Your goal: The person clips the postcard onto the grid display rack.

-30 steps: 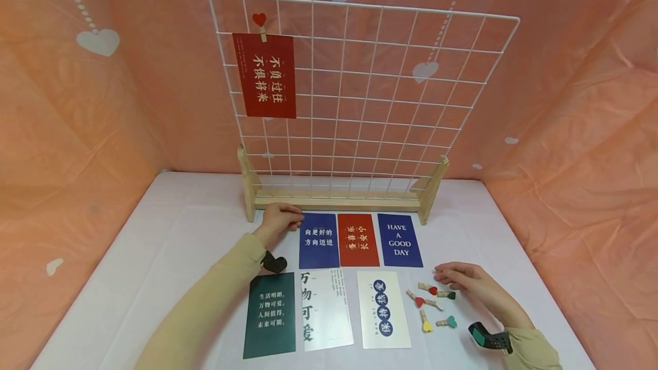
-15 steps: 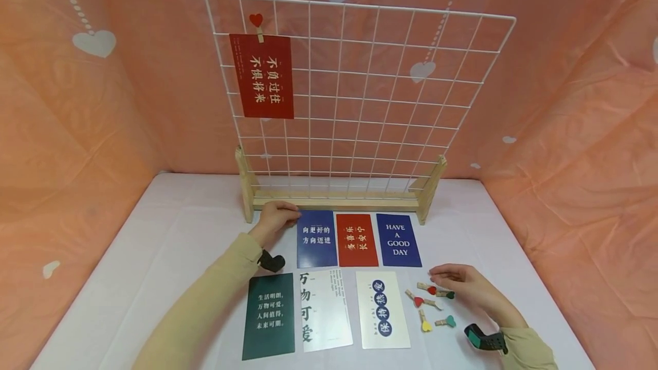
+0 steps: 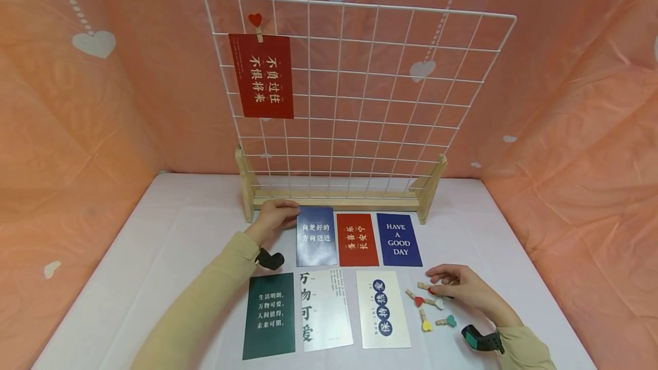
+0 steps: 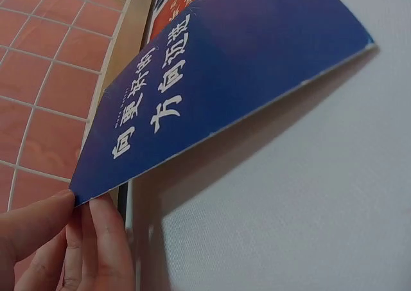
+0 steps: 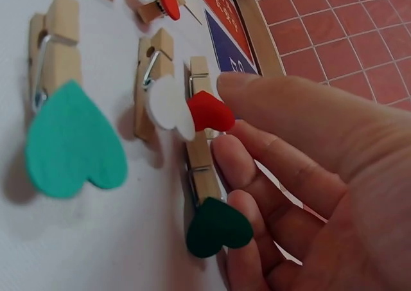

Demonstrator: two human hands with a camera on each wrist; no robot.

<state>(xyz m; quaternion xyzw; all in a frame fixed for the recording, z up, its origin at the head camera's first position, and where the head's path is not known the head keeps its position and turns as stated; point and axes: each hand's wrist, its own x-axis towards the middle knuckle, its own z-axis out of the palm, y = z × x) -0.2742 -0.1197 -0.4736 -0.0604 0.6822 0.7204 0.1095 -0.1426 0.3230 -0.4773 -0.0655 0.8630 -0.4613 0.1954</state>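
My left hand [image 3: 274, 219] pinches a blue card [image 3: 316, 244] with white characters by its far left corner. In the left wrist view, the lifted card [image 4: 212, 79] slants above the white tablecloth, its corner between thumb and fingers. My right hand [image 3: 465, 285] is over the wooden clothespins at the right. In the right wrist view, its thumb [image 5: 257, 95] and fingers are spread beside a clothespin with a red heart [image 5: 210, 111], thumb tip right by the heart. Close by lie clothespins with a dark green heart [image 5: 218, 230], a white heart [image 5: 168, 105] and a teal heart [image 5: 74, 143].
A white wire grid [image 3: 360, 96] on a wooden stand [image 3: 334, 203] rises behind, a red card [image 3: 264, 81] clipped at its upper left. Red [image 3: 357, 256] and blue [image 3: 400, 240] cards lie in the back row. Dark green [image 3: 269, 336], white [image 3: 329, 318] and cream [image 3: 369, 338] cards lie in front.
My left hand has raised the far end of the blue card. My right hand has moved left and closer over the clothespins, and the white heart has come into sight.
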